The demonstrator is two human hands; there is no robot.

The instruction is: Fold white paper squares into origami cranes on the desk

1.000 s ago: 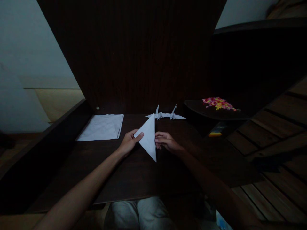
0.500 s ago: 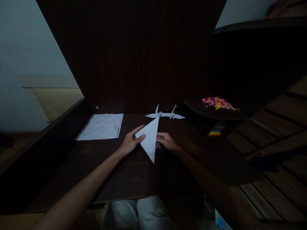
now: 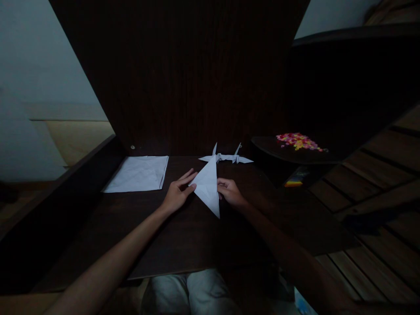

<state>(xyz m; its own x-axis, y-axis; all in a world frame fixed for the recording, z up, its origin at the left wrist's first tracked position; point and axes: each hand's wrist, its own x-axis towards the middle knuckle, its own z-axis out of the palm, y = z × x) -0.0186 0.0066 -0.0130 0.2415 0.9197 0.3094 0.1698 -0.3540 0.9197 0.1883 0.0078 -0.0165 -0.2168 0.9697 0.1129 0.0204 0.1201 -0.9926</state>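
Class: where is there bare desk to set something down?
Bare desk shows between the forearms, and between left forearm and paper stack. Crowded: mid-desk, where left hand and right hand meet the white triangle, folded figures just beyond.

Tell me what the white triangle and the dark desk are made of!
White triangle: probably paper, matte, with straight, sharp folded edges. Dark desk: perhaps wood or wood-look board, with a faint sheen; streaks like grain show, but I can't tell which.

A folded white paper triangle (image 3: pixel 207 186) is pinched by the bare right hand (image 3: pixel 231 191) (the bare left hand (image 3: pixel 176 195) touches its corner).
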